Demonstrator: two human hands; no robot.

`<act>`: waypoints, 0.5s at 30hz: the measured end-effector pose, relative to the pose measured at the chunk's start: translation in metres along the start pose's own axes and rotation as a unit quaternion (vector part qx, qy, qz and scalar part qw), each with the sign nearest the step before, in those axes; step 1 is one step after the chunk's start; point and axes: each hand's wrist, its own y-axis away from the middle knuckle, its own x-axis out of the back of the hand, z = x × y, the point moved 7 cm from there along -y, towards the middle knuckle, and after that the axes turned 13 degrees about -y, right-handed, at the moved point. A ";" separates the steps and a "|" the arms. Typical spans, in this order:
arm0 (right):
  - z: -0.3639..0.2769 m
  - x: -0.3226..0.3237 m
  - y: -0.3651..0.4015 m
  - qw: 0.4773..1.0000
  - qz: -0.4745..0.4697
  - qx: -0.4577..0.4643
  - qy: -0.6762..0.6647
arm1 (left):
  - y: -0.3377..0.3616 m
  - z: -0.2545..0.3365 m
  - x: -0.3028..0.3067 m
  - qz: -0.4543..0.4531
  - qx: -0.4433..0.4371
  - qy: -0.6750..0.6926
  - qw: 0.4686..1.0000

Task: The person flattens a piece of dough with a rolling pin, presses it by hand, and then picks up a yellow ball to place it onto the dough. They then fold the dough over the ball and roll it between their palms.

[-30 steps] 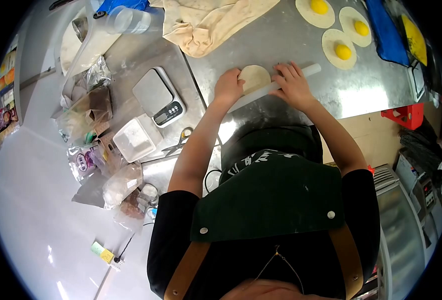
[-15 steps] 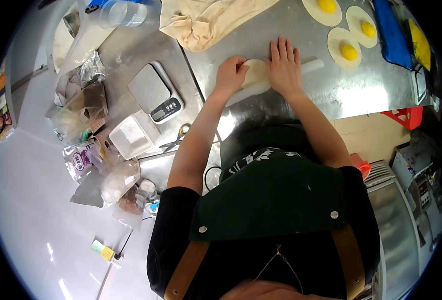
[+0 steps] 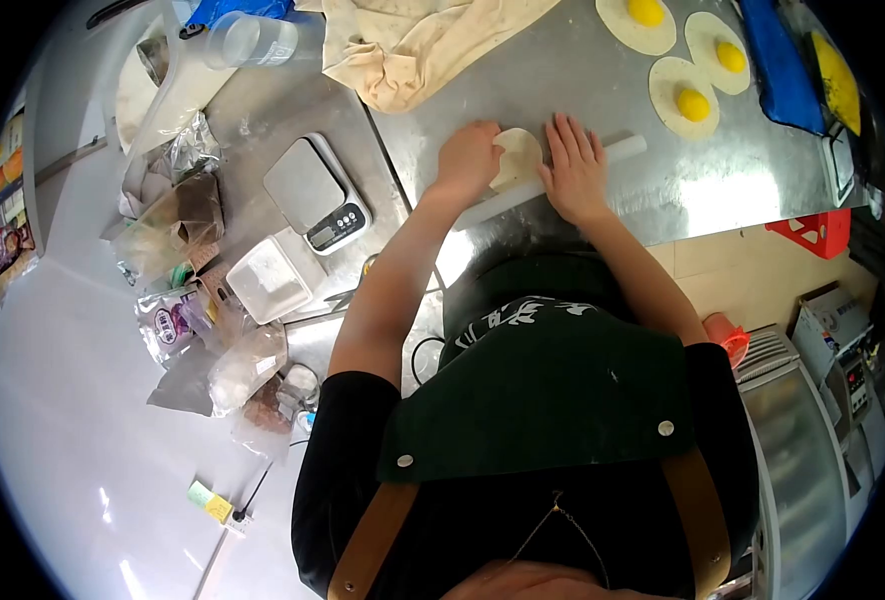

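fingers (image 3: 570,137) of the right hand (image 3: 575,172) lie spread and flat, pointing away from the body, with the palm pressed on the white rolling pin (image 3: 625,149) and the nearest fingertip touching the right edge of the dough round (image 3: 516,156). the left hand (image 3: 466,160) is curled knuckles-up at the round's left edge, its fingers folded under, and whether they pinch the dough or the pin cannot be told. the round sits between the two hands, flat on the steel counter (image 3: 728,190), with the pin running aslant across its near side, the pin's left end lower toward the body and its right end poking out past the right hand. the near counter edge lies just behind the wrists, close to the green apron (image 3: 538,390). to the right of the pin there is a bare stretch of steel reaching the counter's end, where a red stool (image 3: 813,230) shows below. beyond that stretch, well apart from the hands, three filled rounds (image 3: 685,95) each carry a yellow ball, with a blue cloth (image 3: 778,60) beside them. straight ahead past the round lies a crumpled beige cloth (image 3: 413,45), with open steel between. to the left, a digital scale (image 3: 313,190) stands near the left forearm, a white tub (image 3: 271,280) just beside it, and bags (image 3: 178,320) crowd the left end.
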 end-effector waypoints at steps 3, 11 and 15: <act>0.010 0.010 0.036 0.993 -0.086 0.061 -0.048 | 0.018 0.014 0.018 0.021 -0.006 0.000 1.000; 0.011 0.037 0.033 0.980 -0.141 0.124 -0.058 | 0.033 -0.023 -0.017 -0.091 0.133 0.043 0.986; 0.002 0.030 0.008 0.977 -0.147 0.142 -0.059 | 0.039 -0.024 -0.016 -0.072 0.133 0.051 0.987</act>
